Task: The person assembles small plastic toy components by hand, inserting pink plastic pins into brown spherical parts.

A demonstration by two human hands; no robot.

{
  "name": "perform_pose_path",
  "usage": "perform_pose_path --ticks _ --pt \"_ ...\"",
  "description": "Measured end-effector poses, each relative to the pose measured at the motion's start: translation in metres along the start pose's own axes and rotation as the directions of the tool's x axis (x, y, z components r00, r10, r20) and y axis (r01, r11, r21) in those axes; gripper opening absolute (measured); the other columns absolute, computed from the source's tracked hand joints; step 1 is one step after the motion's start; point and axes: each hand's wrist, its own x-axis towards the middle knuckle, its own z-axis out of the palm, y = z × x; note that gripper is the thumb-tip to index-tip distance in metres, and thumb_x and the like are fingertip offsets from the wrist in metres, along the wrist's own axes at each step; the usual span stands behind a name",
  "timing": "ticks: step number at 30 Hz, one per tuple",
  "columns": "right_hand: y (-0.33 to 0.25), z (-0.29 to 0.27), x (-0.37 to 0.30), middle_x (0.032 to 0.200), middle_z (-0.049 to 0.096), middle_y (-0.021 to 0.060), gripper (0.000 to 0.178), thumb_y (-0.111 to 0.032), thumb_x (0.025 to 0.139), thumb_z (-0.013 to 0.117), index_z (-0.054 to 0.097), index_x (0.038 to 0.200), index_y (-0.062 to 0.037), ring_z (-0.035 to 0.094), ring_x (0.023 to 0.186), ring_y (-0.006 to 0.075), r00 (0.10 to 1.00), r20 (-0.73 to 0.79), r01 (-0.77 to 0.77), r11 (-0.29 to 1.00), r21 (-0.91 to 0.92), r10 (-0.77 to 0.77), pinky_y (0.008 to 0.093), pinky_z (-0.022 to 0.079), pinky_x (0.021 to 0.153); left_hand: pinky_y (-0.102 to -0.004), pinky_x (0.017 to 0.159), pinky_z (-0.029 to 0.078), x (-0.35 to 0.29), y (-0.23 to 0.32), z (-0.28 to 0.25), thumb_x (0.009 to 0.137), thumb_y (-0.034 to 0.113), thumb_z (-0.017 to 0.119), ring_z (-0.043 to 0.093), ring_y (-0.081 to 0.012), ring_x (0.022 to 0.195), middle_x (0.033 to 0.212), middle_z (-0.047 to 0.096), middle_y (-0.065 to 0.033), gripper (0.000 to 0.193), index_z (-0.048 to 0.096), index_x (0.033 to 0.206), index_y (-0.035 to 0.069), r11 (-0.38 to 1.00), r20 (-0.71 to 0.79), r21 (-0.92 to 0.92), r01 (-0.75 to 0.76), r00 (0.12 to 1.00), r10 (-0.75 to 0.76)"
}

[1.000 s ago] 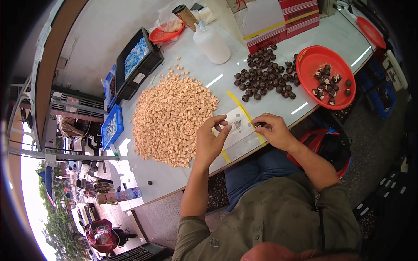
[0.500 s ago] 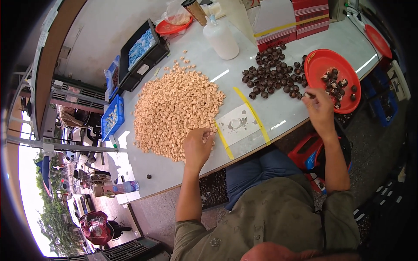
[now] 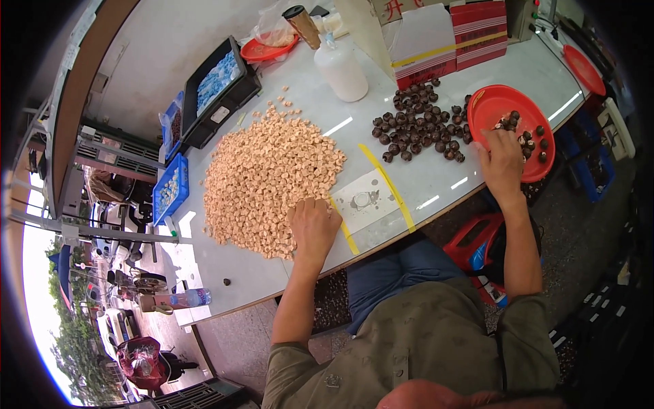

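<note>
My left hand [image 3: 314, 228] rests at the near right edge of a big heap of small beige bead-like pieces [image 3: 266, 177]. Its fingers curl down into the heap, and what they hold, if anything, is hidden. Over the left part of a round red plate [image 3: 480, 102] is my right hand [image 3: 503, 162], fingers bent downward and tips out of sight. Dark brown round shell-like pieces [image 3: 543, 144], some showing white, lie in the plate. More dark brown round pieces [image 3: 415, 126], several with openings, are spread on the table left of the plate.
A white card [image 3: 381, 215] with yellow tape strips lies on the grey-white table between my hands. Behind stand a white pump bottle [image 3: 342, 71], a red-and-white carton [image 3: 426, 51] and a black crate [image 3: 211, 95] of blue pieces. A blue tray [image 3: 172, 187] sits at the left.
My right hand has moved from the plate's left edge, where it held a dark round piece, to over the plate. My left hand's fingers have turned down onto the beige pieces. The view has shifted slightly.
</note>
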Motion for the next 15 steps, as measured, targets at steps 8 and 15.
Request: perform_pose_path --ticks 8,15 --pt "-0.03 0.023 -0.021 0.106 0.065 0.0147 0.031 -0.015 0.083 0.077 0.066 0.109 -0.0017 0.059 0.095 0.0345 0.976 0.219 0.037 0.997 -0.067 -0.021 0.0451 0.049 0.082 -0.045 0.075 0.044 -0.011 0.017 -0.007 0.082 0.022 0.073 0.065 -0.0294 0.08 0.078 0.065 -0.0111 0.017 0.071 0.073 0.007 0.99 0.139 -0.141 0.004 0.99 0.015" --pt "-0.041 0.02 -0.027 0.105 0.066 0.0166 0.02 -0.001 0.083 0.072 0.063 0.1 -0.0003 0.066 0.095 0.0343 0.998 0.066 -0.015 0.99 0.14 0.006 0.0415 0.053 0.079 -0.0456 0.077 0.046 -0.013 0.02 -0.022 0.086 0.022 0.074 0.065 -0.0309 0.086 0.086 0.067 -0.0112 0.018 0.074 0.095 0.007 0.986 0.093 -0.157 -0.061 0.993 0.076"
